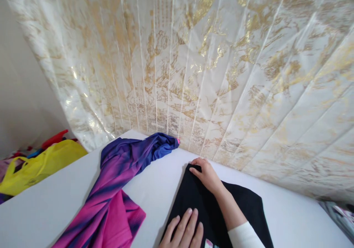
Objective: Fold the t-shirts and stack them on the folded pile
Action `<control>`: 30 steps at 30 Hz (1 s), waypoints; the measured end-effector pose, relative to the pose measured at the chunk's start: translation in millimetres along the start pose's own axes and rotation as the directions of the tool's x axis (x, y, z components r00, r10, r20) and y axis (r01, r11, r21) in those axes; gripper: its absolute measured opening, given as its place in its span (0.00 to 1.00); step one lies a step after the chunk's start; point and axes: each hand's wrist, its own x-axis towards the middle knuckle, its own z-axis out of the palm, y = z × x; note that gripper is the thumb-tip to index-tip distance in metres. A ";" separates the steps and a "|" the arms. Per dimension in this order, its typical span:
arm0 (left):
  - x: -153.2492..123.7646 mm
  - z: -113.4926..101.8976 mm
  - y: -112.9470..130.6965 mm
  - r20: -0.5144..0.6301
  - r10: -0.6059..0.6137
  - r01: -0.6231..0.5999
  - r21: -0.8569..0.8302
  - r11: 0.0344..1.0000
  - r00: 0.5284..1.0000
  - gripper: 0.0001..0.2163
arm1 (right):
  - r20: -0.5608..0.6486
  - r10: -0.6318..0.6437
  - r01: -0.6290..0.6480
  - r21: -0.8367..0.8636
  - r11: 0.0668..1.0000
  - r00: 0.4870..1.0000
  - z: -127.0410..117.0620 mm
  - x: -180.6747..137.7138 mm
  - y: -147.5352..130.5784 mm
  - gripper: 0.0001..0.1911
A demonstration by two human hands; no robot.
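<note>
A black garment (188, 198) lies spread on the white table, with a small patch of printed colour at its lower edge. My right hand (206, 174), its arm in a white sleeve, pinches the garment's far left corner between thumb and fingers. Nearer to me, my left hand (184, 230) rests flat on the same black cloth, fingers stretched out; its wrist is cut off by the frame. To the left of both hands lies a crumpled purple, blue and pink garment (117, 178), apart from the black one.
The white tabletop (157, 183) ends at the back against a white and gold patterned curtain (177, 63). Beyond its left edge sit a yellow bag (47, 161) and other coloured cloth. Grey folded fabric (336, 216) lies at the far right.
</note>
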 end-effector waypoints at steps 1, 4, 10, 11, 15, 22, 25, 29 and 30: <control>0.9 -0.6 -0.5 0.004 0.007 -0.007 0.000 1.000 1.000 0.13 | -0.017 0.000 0.000 0.026 1.000 1.000 -0.3 0.2 -0.4 0.06; 4.4 -3.8 -2.6 0.012 0.016 -0.016 -0.012 1.000 1.000 0.13 | -0.036 0.006 -0.001 0.122 0.993 0.999 -6.4 -2.1 -2.9 0.07; 10.8 -10.1 -5.5 0.013 0.022 -0.022 -0.029 0.999 1.000 0.12 | 0.000 -0.016 0.015 0.284 0.959 1.000 -19.8 -10.1 -16.9 0.15; 11.0 -10.3 -5.3 0.013 0.020 -0.020 -0.030 0.999 1.000 0.12 | -0.021 -0.012 0.017 0.289 0.957 1.000 -20.7 -10.4 -18.8 0.15; 8.3 -7.5 -2.3 0.012 -0.020 0.021 -0.033 0.999 1.000 0.14 | -0.165 0.025 0.014 0.233 0.972 0.986 -17.3 -7.7 -19.0 0.15; 4.0 -4.6 -0.6 0.024 -0.038 0.039 -0.062 0.997 0.999 0.16 | -0.267 0.030 -0.032 -0.003 0.999 0.963 6.1 -3.5 -6.6 0.12; 6.1 -7.5 -3.5 0.019 -0.005 0.006 -0.072 0.997 1.000 0.14 | -0.232 0.008 -0.024 -0.064 0.998 0.973 13.4 -2.4 -1.9 0.11; 7.8 -10.9 -6.2 0.029 -0.007 0.009 -0.048 0.999 1.000 0.15 | -0.196 -0.033 0.011 -0.114 0.993 0.980 16.0 -1.8 -0.3 0.10; 7.9 -11.6 -6.5 0.033 -0.009 0.011 -0.042 0.999 0.999 0.15 | -0.188 -0.046 0.024 -0.122 0.992 0.981 15.8 -2.2 -1.4 0.10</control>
